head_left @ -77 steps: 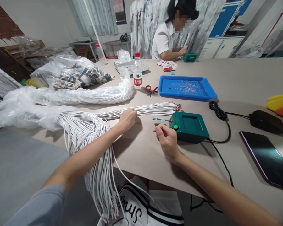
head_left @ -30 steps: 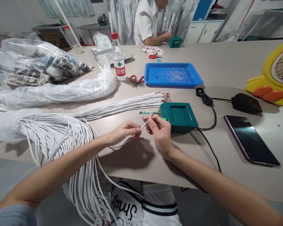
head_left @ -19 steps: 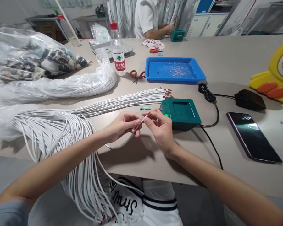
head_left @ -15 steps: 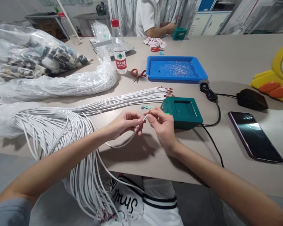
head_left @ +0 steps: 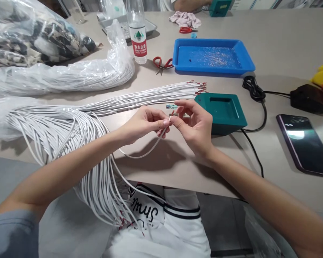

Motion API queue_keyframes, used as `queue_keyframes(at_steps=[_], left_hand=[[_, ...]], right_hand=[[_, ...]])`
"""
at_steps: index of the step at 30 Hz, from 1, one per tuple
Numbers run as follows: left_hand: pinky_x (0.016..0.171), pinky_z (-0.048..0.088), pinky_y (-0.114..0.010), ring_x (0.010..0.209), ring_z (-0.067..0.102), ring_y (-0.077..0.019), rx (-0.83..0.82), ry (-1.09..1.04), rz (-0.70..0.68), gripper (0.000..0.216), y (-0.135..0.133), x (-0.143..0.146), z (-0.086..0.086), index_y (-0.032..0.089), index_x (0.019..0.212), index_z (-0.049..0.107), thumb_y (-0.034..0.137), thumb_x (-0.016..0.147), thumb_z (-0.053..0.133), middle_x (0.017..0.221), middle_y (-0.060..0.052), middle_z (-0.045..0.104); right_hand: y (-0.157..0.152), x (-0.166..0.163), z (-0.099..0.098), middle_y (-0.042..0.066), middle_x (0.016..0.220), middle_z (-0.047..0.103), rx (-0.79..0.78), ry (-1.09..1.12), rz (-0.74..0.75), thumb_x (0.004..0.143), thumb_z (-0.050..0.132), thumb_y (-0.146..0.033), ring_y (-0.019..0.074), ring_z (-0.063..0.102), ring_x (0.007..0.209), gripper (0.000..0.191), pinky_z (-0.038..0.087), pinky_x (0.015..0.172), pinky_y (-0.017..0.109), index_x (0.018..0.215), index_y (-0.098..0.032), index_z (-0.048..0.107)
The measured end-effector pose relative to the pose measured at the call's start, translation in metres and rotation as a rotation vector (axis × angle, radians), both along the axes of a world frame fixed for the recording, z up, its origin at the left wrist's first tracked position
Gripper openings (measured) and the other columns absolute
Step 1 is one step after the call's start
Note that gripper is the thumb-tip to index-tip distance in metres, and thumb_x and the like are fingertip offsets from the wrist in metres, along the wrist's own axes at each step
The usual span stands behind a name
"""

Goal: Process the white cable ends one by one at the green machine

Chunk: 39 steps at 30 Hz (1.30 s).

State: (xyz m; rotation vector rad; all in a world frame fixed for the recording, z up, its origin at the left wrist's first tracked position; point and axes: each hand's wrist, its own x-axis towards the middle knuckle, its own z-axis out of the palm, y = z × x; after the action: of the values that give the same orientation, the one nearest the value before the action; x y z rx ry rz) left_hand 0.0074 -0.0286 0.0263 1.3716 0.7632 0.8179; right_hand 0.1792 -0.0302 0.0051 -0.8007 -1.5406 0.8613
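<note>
Between thumb and fingers, my left hand (head_left: pixel 153 123) pinches a white cable (head_left: pixel 148 153) close to its end. My right hand (head_left: pixel 192 123) touches the tip of that same cable with its thumb, the index finger raised and bent above it. A little reddish wire shows at the tip. Just behind my right hand sits a green box-shaped device (head_left: pixel 223 111), with a small metal part (head_left: pixel 171 106) sticking out to its left. A large bundle of white cables (head_left: pixel 91 157) hangs over the table edge under my left forearm. More cables with reddish ends (head_left: pixel 177 91) lie straight behind my hands.
A blue tray (head_left: pixel 215 70) holds small scraps. Left of it are red-handled scissors (head_left: pixel 161 65) and a plastic bottle (head_left: pixel 139 43). Bagged cables (head_left: pixel 70 77) lie at left. A phone (head_left: pixel 304 143), a black adapter (head_left: pixel 309 98) and its cord are at right. A co-worker's arm (head_left: pixel 191 4) shows at the back.
The view has tilted down and shifted slightly. My right index finger has lifted away from the cable tip, while my left hand keeps its pinch.
</note>
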Motion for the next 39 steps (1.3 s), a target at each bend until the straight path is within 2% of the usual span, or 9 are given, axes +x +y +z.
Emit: queue_keyframes(at_steps=[4,13,19,24,30,35,39], left_hand=[[0.047,0.038,-0.016,0.054,0.058,-0.007,0.015,0.054,0.028,0.021,0.0003,-0.0015,0.0016,0.011,0.072,0.07,0.032,0.077,0.072,0.062,-0.003,0.065],[0.039,0.041,-0.017,0.043,0.058,-0.0078,-0.101,0.025,0.037,0.025,-0.0013,-0.0009,0.0019,0.011,0.074,0.07,0.035,0.072,0.076,0.066,-0.003,0.066],[0.04,0.043,-0.015,0.044,0.059,-0.0079,-0.101,0.002,0.049,0.025,-0.0022,0.0,0.0023,0.01,0.074,0.069,0.034,0.072,0.076,0.066,-0.004,0.066],[0.041,0.045,-0.017,0.044,0.057,-0.0075,-0.115,-0.007,0.079,0.025,-0.0013,-0.0006,-0.0003,0.011,0.073,0.069,0.035,0.071,0.077,0.065,-0.004,0.066],[0.041,0.044,-0.019,0.044,0.056,-0.0077,-0.093,0.004,0.089,0.027,-0.0016,0.0008,-0.0001,0.011,0.071,0.069,0.037,0.068,0.078,0.064,-0.004,0.065],[0.04,0.042,-0.019,0.043,0.053,-0.0071,0.016,0.065,0.132,0.03,-0.0032,0.0026,0.0013,0.01,0.07,0.069,0.038,0.066,0.08,0.063,-0.004,0.064],[0.041,0.043,-0.018,0.044,0.054,-0.0069,0.046,0.087,0.143,0.029,-0.006,0.0049,0.0038,0.01,0.07,0.069,0.038,0.07,0.077,0.063,-0.003,0.062]], right_hand=[[0.0003,0.0015,0.0019,0.001,0.088,0.056,0.052,-0.039,0.011,0.078,0.07,-0.024,0.0112,0.053,0.073,0.017,0.046,0.054,0.022,0.094,-0.023,0.065],[-0.0006,-0.0007,-0.0005,0.0,0.081,0.057,0.113,-0.055,-0.043,0.079,0.069,-0.024,0.0114,0.054,0.07,0.01,0.044,0.052,0.023,0.088,-0.022,0.067],[-0.0024,-0.001,-0.0007,0.0,0.079,0.059,0.165,-0.11,-0.126,0.078,0.069,-0.027,0.0116,0.055,0.068,0.009,0.044,0.052,0.024,0.084,-0.022,0.065],[-0.005,-0.0006,0.0013,0.001,0.079,0.061,0.08,-0.061,-0.099,0.087,0.058,-0.03,0.0124,0.058,0.073,0.015,0.046,0.057,0.025,0.078,-0.019,0.062],[-0.0063,-0.0027,-0.0001,0.002,0.081,0.063,-0.113,0.035,-0.024,0.088,0.055,-0.042,0.0119,0.058,0.068,0.023,0.047,0.05,0.023,0.089,-0.02,0.064],[-0.0055,-0.0059,-0.0022,0.0,0.075,0.062,-0.121,0.024,-0.037,0.082,0.063,-0.043,0.0109,0.059,0.065,0.024,0.049,0.054,0.023,0.084,-0.019,0.063],[-0.0051,-0.0062,-0.0011,-0.001,0.07,0.059,-0.122,-0.002,-0.015,0.084,0.061,-0.043,0.0094,0.056,0.061,0.025,0.047,0.053,0.022,0.081,-0.018,0.06]])
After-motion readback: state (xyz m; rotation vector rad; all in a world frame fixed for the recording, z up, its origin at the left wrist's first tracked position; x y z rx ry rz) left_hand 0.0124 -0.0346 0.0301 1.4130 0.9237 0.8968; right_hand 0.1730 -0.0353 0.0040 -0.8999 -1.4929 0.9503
